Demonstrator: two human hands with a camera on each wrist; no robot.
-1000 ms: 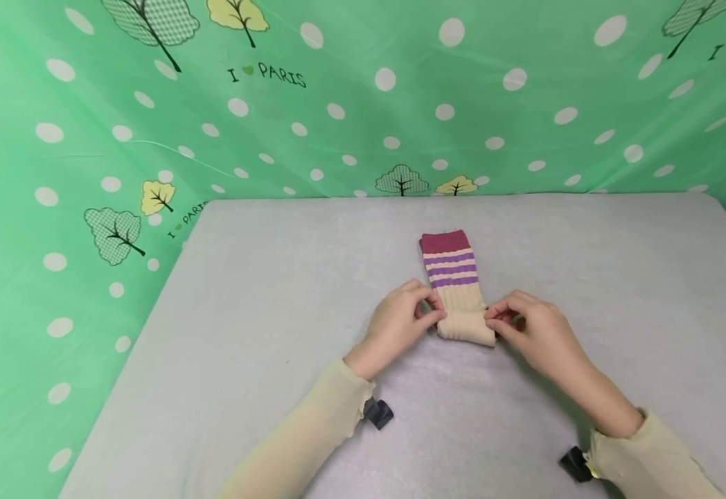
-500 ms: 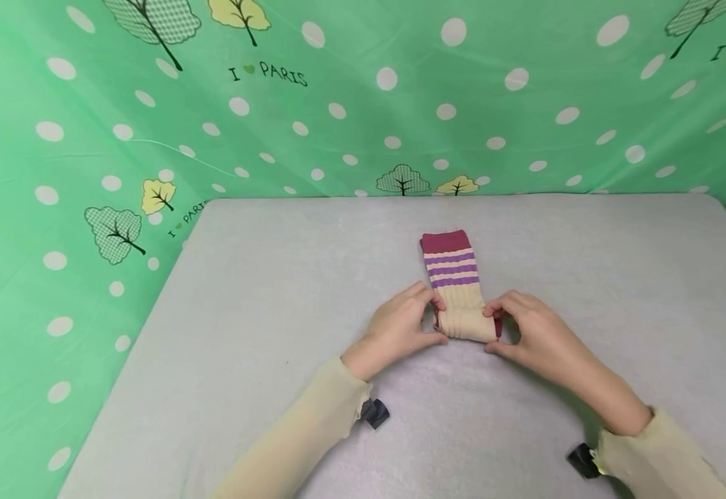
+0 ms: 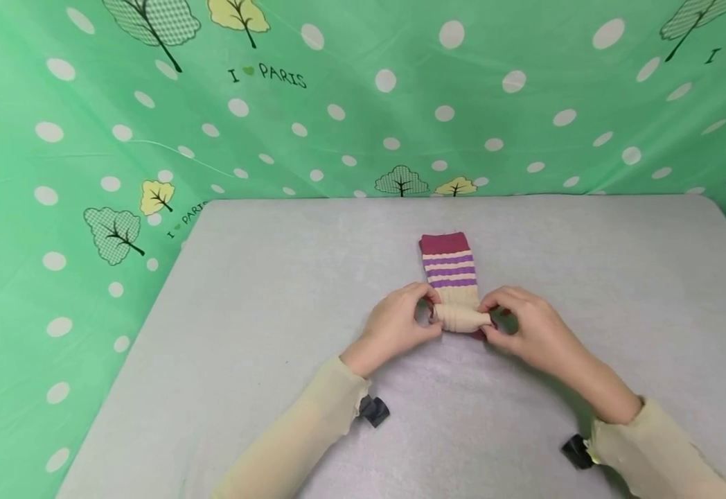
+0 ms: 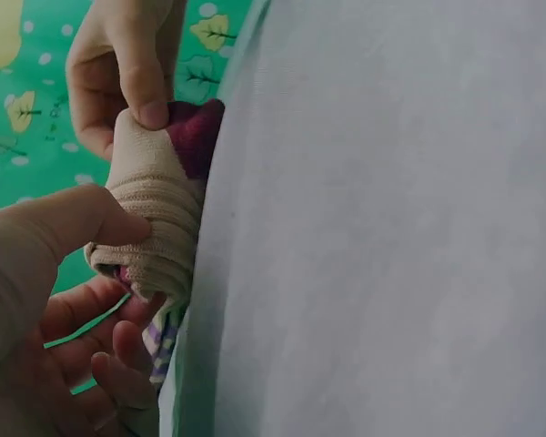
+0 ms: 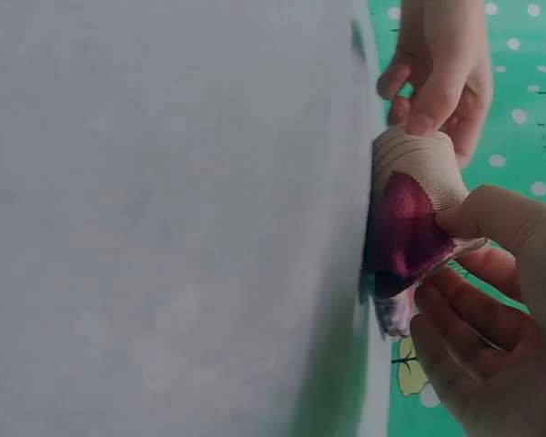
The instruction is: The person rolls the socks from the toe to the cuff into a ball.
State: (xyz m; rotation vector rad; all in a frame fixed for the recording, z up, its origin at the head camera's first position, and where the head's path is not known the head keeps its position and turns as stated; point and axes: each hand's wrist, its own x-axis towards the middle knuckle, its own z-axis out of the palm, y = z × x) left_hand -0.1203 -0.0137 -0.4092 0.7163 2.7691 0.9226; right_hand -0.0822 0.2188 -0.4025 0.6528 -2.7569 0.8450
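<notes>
Head view: my left hand (image 3: 394,326) and right hand (image 3: 528,326) pinch the rolled sock (image 3: 456,305); uneven pressure risks it unrolling.

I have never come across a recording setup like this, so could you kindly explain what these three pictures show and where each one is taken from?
No machine here: a person works with two bare hands. The wide picture comes from a camera on the head, looking down at a grey table before a green dotted cloth. The other two come from cameras strapped to each wrist, so they appear turned sideways. A striped sock lies on the table, its near end rolled up. The left hand and the right hand each pinch one end of that roll.
</notes>
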